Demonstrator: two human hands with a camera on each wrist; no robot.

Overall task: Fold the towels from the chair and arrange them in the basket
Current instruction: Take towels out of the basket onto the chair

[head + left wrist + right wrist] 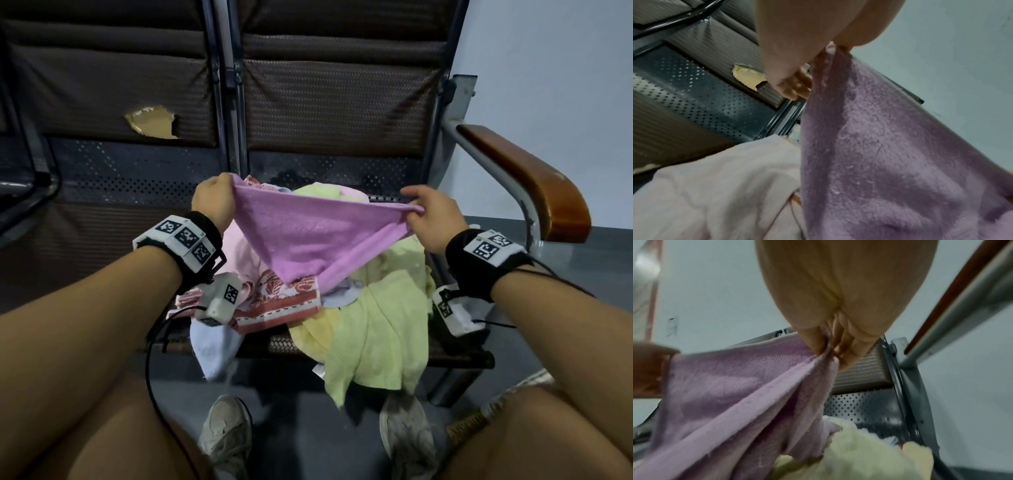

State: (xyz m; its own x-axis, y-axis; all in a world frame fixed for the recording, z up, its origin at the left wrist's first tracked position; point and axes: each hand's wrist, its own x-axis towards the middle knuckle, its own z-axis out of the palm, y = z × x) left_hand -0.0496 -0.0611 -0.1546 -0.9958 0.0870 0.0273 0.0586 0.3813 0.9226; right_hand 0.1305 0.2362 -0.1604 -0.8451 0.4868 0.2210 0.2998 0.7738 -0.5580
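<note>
A purple towel (308, 236) hangs stretched between my two hands above the chair seat (281, 342). My left hand (214, 198) pinches its left corner and my right hand (426, 219) pinches its right corner; the lower tip droops onto the pile. In the left wrist view the purple towel (890, 154) drops from my left hand (797, 73). In the right wrist view my right hand (830, 344) grips a bunched corner of the purple towel (731, 391). Under it lie a light green towel (380, 329), a pale pink towel (239, 253), a red-patterned towel (281, 301) and a white towel (214, 349). No basket is in view.
The chair's wooden armrest (527, 178) rises on the right. A torn patch (152, 121) marks the backrest of the neighbouring seat. My knees and shoes (227, 435) are below the seat's front edge, on a grey floor. A cable (150, 359) hangs from my left wrist.
</note>
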